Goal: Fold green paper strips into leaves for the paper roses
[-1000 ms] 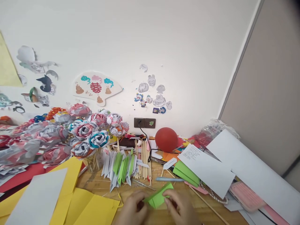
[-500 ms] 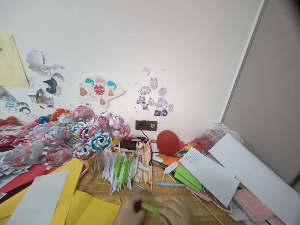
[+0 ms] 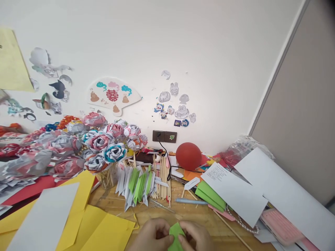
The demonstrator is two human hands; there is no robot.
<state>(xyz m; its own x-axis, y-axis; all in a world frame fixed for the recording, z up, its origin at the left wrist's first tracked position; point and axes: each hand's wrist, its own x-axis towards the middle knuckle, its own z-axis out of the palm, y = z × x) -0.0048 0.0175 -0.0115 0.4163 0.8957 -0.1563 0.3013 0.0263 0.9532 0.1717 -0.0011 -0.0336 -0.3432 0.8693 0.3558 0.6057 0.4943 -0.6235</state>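
Head view: both hands sit at the bottom edge of the frame, close together over the wooden table (image 3: 183, 214). The left hand (image 3: 151, 235) and the right hand (image 3: 196, 237) each pinch the folded green paper (image 3: 176, 233), fingers closed on it from opposite sides; the paper stands between the two hands, just above the table surface, and its lower part runs out of frame. Just left of the left hand lie overlapping yellow sheets (image 3: 110, 233), with a white sheet (image 3: 44, 219) resting on top of them further left. Behind the hands, a fanned row of folded white and green leaf pieces (image 3: 138, 184) lies beside a bundle of wooden sticks (image 3: 163, 177). A cluster of paper roses (image 3: 99, 150) fills the left rear of the table. A blue pen (image 3: 191, 201) lies flat to the right of the sticks, near a stack of green paper (image 3: 209, 195) that is partly covered by a printed white sheet (image 3: 232, 191). A red ball (image 3: 188, 156) rests against the wall, below a wall socket (image 3: 164, 136). A pink case (image 3: 278, 223) lies at the far right.
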